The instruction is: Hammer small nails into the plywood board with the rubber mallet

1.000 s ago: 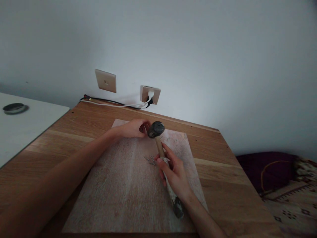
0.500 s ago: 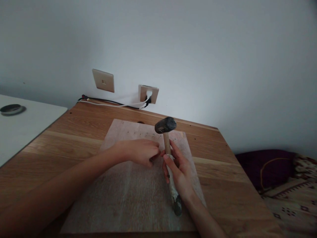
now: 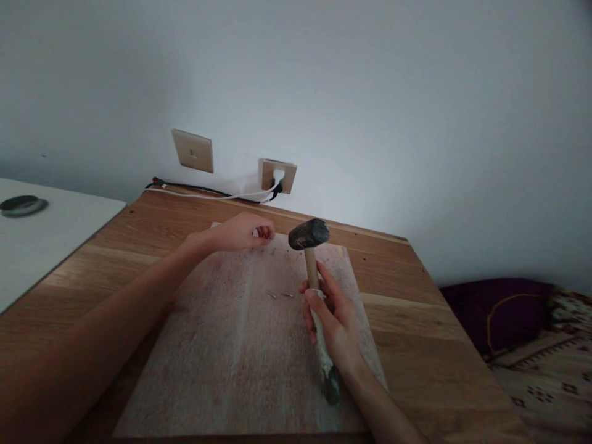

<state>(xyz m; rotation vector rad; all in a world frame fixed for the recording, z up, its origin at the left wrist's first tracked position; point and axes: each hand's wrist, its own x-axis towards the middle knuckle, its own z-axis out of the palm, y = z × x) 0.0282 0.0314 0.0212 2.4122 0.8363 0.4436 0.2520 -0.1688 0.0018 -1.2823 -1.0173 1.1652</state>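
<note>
A wooden table (image 3: 416,320) carries a pale board (image 3: 222,370), with cables (image 3: 208,194) along its far edge.

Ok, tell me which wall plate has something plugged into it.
The right wall plate, above the hammer head: a white plug sits in it. The left wall plate has none.

So the board (image 3: 231,370) lies flat on the table (image 3: 416,320), pretty much mid-table. Loose nails (image 3: 280,295) sit on it near the centre, just left of the hammer (image 3: 309,234), which the right hand (image 3: 335,320) grips over the board's right side. The left hand (image 3: 240,233) is at the board's far edge. The socket (image 3: 278,176) is on the wall behind, with cables (image 3: 208,194) running along the table's far edge. Another desk (image 3: 55,240) stands left.
</note>
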